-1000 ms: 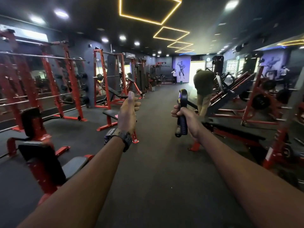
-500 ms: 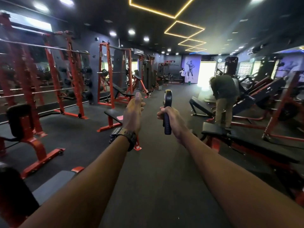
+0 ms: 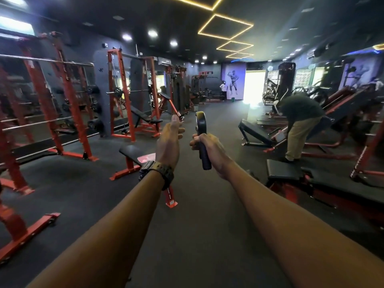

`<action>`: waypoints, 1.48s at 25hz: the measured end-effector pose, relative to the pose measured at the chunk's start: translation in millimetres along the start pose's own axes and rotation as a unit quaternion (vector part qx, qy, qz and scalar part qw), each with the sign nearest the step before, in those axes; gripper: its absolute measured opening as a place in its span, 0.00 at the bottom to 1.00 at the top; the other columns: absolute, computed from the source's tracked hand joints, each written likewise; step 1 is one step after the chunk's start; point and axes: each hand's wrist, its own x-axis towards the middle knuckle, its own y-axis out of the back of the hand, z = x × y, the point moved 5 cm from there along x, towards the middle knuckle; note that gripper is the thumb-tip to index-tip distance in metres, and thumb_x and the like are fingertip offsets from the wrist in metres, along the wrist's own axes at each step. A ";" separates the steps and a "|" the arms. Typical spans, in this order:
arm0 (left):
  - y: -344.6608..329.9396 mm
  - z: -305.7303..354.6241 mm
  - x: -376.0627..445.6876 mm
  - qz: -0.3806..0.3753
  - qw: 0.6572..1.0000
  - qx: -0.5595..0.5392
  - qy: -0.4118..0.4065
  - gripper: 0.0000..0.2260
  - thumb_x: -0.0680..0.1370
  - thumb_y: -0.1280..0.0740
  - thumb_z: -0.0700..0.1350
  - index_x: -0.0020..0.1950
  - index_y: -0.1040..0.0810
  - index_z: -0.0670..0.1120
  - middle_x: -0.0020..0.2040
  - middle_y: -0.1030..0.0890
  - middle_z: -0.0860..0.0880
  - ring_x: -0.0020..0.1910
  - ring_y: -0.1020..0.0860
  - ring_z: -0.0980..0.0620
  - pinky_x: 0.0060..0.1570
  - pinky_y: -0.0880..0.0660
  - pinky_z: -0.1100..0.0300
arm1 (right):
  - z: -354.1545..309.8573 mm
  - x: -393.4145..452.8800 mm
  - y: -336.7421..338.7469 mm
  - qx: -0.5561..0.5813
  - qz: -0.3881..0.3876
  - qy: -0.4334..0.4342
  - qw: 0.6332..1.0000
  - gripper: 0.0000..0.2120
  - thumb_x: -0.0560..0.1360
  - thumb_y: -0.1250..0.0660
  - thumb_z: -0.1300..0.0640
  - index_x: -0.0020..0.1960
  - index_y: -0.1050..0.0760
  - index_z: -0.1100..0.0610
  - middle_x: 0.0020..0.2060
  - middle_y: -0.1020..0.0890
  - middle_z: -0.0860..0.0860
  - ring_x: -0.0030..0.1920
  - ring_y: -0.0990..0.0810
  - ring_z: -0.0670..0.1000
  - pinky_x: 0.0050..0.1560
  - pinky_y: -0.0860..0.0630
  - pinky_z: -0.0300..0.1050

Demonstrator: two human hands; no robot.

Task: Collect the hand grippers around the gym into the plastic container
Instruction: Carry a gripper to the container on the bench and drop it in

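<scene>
1. The right hand (image 3: 209, 151) has its grip closed around the lower handle of one hand gripper (image 3: 201, 132), held upright at centre frame with its coiled top at 12 o'clock of the fist.
2. The left hand (image 3: 168, 142), just beside it at 9 o'clock, is empty, fingers loosely extended, a watch (image 3: 159, 170) on the wrist.
3. Step in hand, as I judge it: carrying a collected gripper across the floor (image 3: 193, 235).
4. No plastic container is in view, so its contents cannot be told; the next move calls for finding it and dropping the gripper in.
5. A bent-over person (image 3: 299, 123) stands at 2 o'clock, a bench (image 3: 133, 151) at 9.
</scene>
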 end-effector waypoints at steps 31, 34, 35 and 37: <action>36.3 -570.1 743.8 0.153 0.978 0.068 0.124 0.31 0.70 0.49 0.73 0.53 0.22 0.51 0.54 0.18 0.47 0.54 0.20 0.48 0.53 0.26 0.52 | 493.0 840.3 -100.1 -0.211 -0.187 -0.087 0.955 0.12 0.72 0.28 0.47 0.51 0.21 0.53 0.41 0.20 0.46 0.41 0.23 0.43 0.40 0.30 0.40; 53.3 -625.5 802.9 0.187 0.969 0.061 0.151 0.33 0.70 0.48 0.72 0.55 0.22 0.49 0.54 0.17 0.46 0.52 0.20 0.49 0.52 0.27 0.52 | 552.4 911.3 -123.6 -0.234 -0.230 -0.105 0.939 0.11 0.71 0.26 0.48 0.49 0.22 0.51 0.41 0.19 0.48 0.41 0.23 0.46 0.38 0.30 0.39; 60.8 -644.6 818.4 0.196 0.966 0.060 0.159 0.31 0.71 0.48 0.71 0.55 0.22 0.49 0.54 0.17 0.46 0.51 0.20 0.50 0.53 0.27 0.52 | 572.2 929.6 -133.4 -0.242 -0.240 -0.116 0.933 0.11 0.71 0.26 0.48 0.49 0.22 0.51 0.42 0.19 0.49 0.42 0.22 0.47 0.39 0.30 0.39; 79.2 -680.8 848.0 0.215 0.961 0.049 0.164 0.27 0.73 0.48 0.69 0.53 0.22 0.50 0.55 0.17 0.44 0.50 0.21 0.51 0.54 0.27 0.50 | 606.7 964.4 -159.1 -0.257 -0.266 -0.127 0.920 0.12 0.70 0.25 0.48 0.51 0.21 0.51 0.45 0.18 0.50 0.45 0.21 0.50 0.40 0.30 0.40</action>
